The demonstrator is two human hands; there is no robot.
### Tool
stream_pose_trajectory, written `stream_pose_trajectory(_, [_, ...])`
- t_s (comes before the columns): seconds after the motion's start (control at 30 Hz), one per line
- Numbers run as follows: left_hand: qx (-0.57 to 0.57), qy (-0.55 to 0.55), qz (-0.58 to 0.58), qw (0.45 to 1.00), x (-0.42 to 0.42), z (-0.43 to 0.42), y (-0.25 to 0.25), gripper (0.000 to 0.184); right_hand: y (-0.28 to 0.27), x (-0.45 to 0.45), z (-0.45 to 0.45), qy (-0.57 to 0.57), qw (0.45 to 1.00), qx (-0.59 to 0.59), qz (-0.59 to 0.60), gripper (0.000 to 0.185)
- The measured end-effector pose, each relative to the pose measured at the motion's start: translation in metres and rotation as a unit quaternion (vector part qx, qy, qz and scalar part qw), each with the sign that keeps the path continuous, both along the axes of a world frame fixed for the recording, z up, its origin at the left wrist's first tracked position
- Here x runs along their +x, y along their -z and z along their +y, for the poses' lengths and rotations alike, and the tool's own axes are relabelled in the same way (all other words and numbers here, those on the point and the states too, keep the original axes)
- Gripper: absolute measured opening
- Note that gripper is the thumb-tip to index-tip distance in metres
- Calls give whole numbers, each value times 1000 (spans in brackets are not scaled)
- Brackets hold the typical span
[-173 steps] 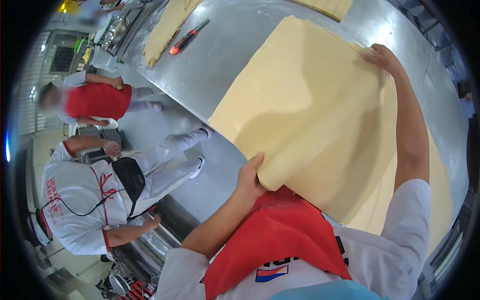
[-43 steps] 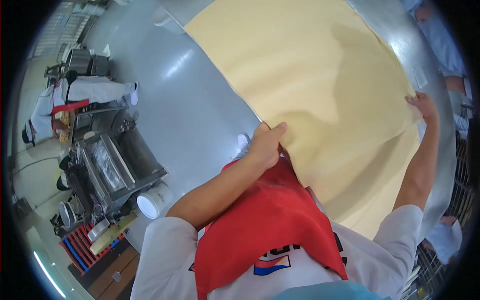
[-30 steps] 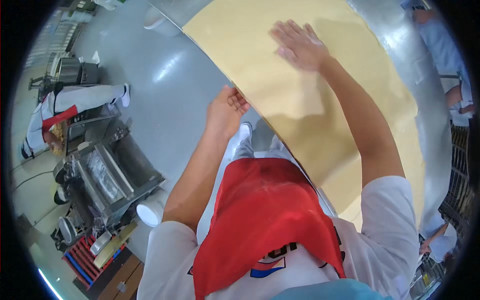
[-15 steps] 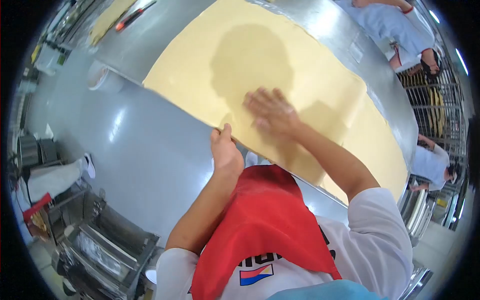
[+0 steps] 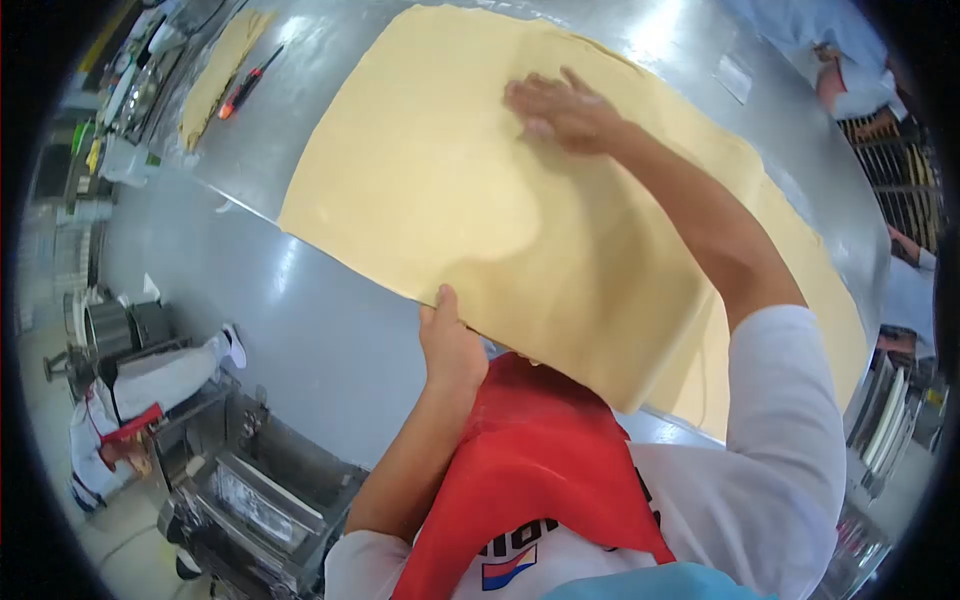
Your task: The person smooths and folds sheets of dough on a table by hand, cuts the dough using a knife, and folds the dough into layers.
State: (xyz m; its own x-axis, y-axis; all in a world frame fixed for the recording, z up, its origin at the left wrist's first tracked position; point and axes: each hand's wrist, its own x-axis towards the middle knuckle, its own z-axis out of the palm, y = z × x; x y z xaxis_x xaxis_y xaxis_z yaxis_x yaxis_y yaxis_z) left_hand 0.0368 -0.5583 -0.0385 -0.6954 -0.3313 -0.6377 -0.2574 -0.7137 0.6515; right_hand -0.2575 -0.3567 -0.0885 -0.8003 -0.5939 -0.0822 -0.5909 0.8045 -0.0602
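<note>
A broad, pale yellow dough sheet (image 5: 400,150) lies on the metal table (image 5: 310,60), its near edge along the table's front edge. My left hand (image 5: 452,345) is closed at that near edge, thumb on top of the dough and the other fingers hidden underneath. Whether the table's edge is also inside this grip I cannot tell. Farther in, my right hand (image 5: 568,112) is held flat with fingers stretched out, palm down on or just above the dough, slightly blurred. Toward the right, one layer of dough ends in a fold or step over another part of the sheet.
A tool with a red and black handle (image 5: 240,95) lies on the table beside a narrow dough strip (image 5: 222,75). Metal machinery (image 5: 260,500) stands at the lower left. Co-workers are at the left and right, with racks (image 5: 900,180) at the far right.
My right hand has moved away from me across the dough, toward its far side. My left hand remains at the near edge. The camera's view has shifted somewhat.
</note>
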Motion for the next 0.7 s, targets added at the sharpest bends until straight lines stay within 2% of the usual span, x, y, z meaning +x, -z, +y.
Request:
stream_pose_trajectory(0.03, [-15, -26, 26, 999, -4, 8, 4, 38, 1, 7, -8, -86, 996, -1, -1, 61])
stream_pose_trajectory(0.1, [-33, -25, 5, 999, -8, 9, 18, 39, 19, -36, 4, -107, 993, -44, 33, 59])
stream_pose_trajectory(0.17, [-52, -15, -14, 998, -1, 8, 16, 40, 35, -76, 13, -7, 997, -70, 36, 60])
stream_pose_trajectory(0.2, [-45, 5, -42, 998, 1, 5, 5, 38, 40, -75, 14, -8, 997, -75, 35, 60])
stream_pose_trajectory(0.27, [-37, 15, -61, 997, 5, 6, -3, 37, 39, -82, 10, 47, 971, -103, 209, 50])
stream_pose_trajectory(0.3, [-33, 35, -74, 996, 13, 8, -1, 36, 28, -71, 3, 43, 971, -104, 209, 50])
stream_pose_trajectory(0.37, [-29, 54, -95, 994, 26, 12, 14, 37, 15, -15, -16, -40, 997, -25, 60, 60])
stream_pose_trajectory(0.43, [-10, -15, -56, 998, 23, 23, 33, 43, 2, 62, -51, -145, 988, -51, 6, 63])
stream_pose_trajectory(0.5, [11, 4, -58, 998, 25, 27, 24, 45, 11, 126, -49, -307, 933, -186, 27, 65])
stream_pose_trajectory(0.57, [30, 28, -68, 997, 26, 29, 8, 46, 5, 116, -28, -285, 943, -173, 13, 62])
stream_pose_trajectory(0.6, [17, 103, -120, 987, 27, 31, -7, 46, -4, 110, -19, -268, 950, -157, -10, 59])
stream_pose_trajectory(0.63, [6, 177, -170, 970, 26, 32, -12, 46, -50, 83, -13, -181, 975, 18, -124, 64])
stream_pose_trajectory(0.67, [9, 176, -176, 969, 26, 33, -7, 46, 2, 49, 27, -154, 980, -117, -57, 64])
stream_pose_trajectory(0.7, [29, 150, -133, 979, 23, 34, 1, 45, -1, 30, 53, -81, 994, -65, -19, 64])
